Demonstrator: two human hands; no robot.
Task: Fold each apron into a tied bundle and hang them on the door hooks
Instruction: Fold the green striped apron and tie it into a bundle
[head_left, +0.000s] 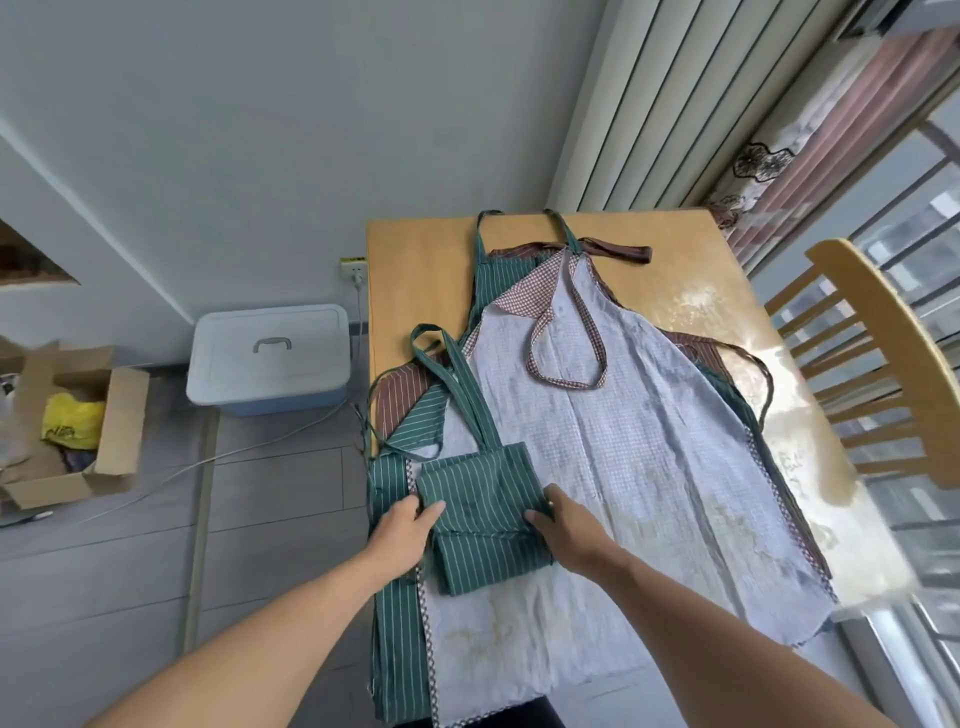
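The green striped apron, folded to a compact packet, lies on the pale checked apron spread over the tabletop, near the front edge. I grip its left edge with my left hand, thumb on top and fingers under, and its right edge with my right hand likewise. To fold well, I judge: keep edges aligned, flatten each crease, and leave the long strap free for tying.
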